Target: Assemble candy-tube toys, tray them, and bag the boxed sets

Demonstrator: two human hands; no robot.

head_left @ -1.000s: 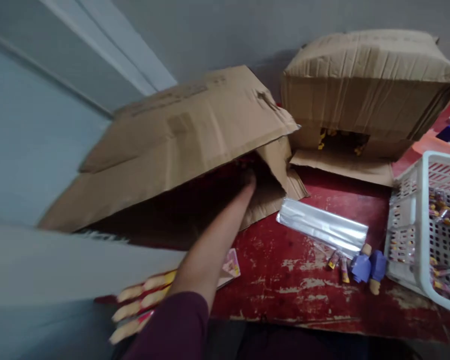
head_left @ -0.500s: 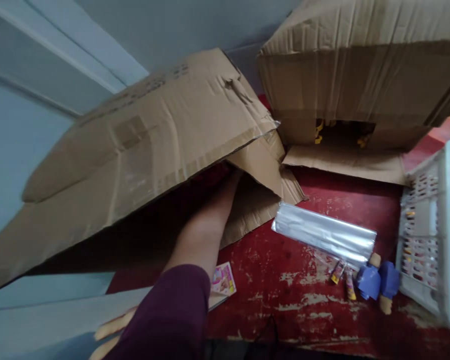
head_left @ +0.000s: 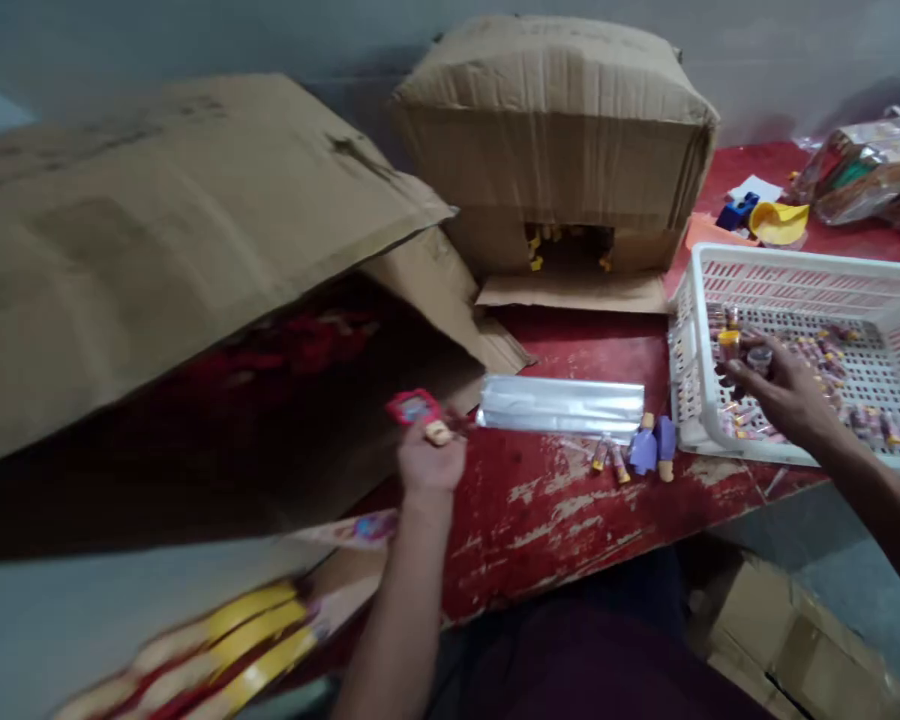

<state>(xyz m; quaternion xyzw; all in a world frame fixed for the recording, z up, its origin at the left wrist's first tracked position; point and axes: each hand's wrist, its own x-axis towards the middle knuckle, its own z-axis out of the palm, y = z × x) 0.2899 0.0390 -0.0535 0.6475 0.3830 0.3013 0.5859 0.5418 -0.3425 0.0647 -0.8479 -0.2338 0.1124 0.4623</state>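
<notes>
My left hand (head_left: pixel 429 468) is closed around a red popsicle-shaped piece (head_left: pixel 414 408) with a cream stick end, just outside the mouth of a big cardboard box (head_left: pixel 157 250). Inside that box lie red pieces (head_left: pixel 307 340), partly in shadow. At the right, my right hand (head_left: pixel 791 395) reaches over the near-left corner of a white plastic basket (head_left: pixel 686 400). Its fingers are closed around a small tube with a yellow cap (head_left: pixel 729 343), and a dark-capped one (head_left: pixel 759 358) is against them. Many small pink and yellow tubes (head_left: pixel 825 360) lie in the basket.
A second cardboard box (head_left: pixel 555 150) with a cut opening stands behind. On the red table (head_left: pixel 540 510) lie clear plastic bags (head_left: pixel 562 405), purple popsicle-shaped pieces (head_left: pixel 643 450) and small tubes (head_left: pixel 619 462). Blurred cream-and-yellow items (head_left: pixel 217 650) are at lower left. Wrapped packs (head_left: pixel 862 170) sit far right.
My left hand has come out of the cardboard box with the red piece. The view has swung right, bringing the whole basket and my right hand into sight.
</notes>
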